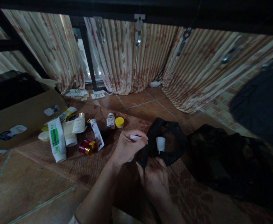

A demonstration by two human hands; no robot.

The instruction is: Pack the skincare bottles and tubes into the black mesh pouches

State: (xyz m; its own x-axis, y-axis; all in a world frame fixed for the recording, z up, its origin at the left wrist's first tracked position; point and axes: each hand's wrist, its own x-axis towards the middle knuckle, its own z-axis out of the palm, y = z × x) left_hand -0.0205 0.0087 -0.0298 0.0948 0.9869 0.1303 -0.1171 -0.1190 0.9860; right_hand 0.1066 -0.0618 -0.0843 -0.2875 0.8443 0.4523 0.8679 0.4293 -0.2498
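Observation:
My left hand [128, 147] is closed around a whitish object [135, 137]; its ends peek out past the thumb and under the palm, and the rest is hidden. It is at the left side of a black fabric bag with loop handles [179, 132]. Lower down, my right hand [156, 179] grips the near edge of that black cloth, fingers mostly hidden. A white cap-like piece [161, 144] shows between the bag's dark bands. Left of my hands lie a white and green tube [57, 140], a cream bottle [79, 124], a purple-white tube [96, 134] and a red bottle with gold cap [86, 147].
A clear labelled jar [110, 121] and a yellow-lidded pot [119, 122] stand on the brownish mat [80, 171]. At the left is a cardboard box [34, 112]. Dark bags [220, 161] lie at the right. Curtains [122, 59] hang behind, with metal hooks [139, 31] above.

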